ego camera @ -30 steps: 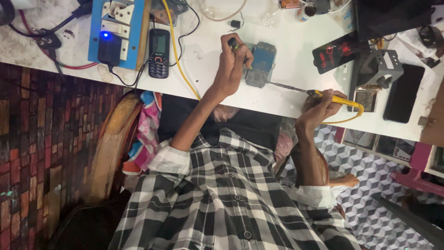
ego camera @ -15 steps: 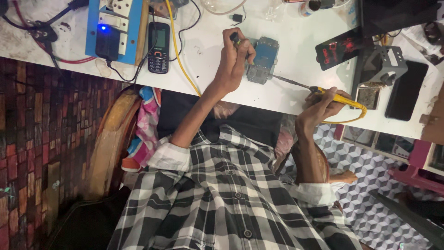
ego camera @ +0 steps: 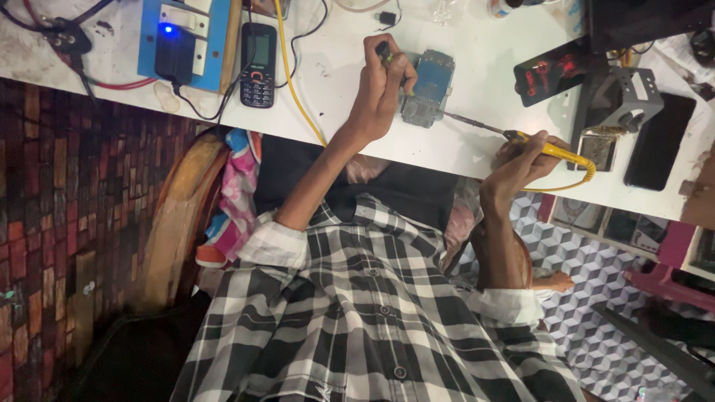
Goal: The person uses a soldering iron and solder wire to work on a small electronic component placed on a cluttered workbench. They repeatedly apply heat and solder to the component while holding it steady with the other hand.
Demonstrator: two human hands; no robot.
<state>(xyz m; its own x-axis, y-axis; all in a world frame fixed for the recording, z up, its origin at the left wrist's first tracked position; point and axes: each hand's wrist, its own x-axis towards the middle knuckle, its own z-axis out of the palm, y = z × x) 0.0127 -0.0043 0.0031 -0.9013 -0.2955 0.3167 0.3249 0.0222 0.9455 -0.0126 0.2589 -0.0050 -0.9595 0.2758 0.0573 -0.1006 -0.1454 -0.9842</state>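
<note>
Left hand (ego camera: 383, 85) shifted slightly, possibly gripping tweezers, circuit board (ego camera: 428, 89) half-hidden

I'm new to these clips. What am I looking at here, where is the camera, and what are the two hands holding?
There is no machine: a person in a checked shirt works at a white table. The one camera sits on their head and looks down. The left hand grips a small tool I cannot identify beside an opened phone. The right hand holds a yellow soldering iron, its tip towards that phone. Also on the table: a keypad phone, a blue socket board and a black phone.
</note>
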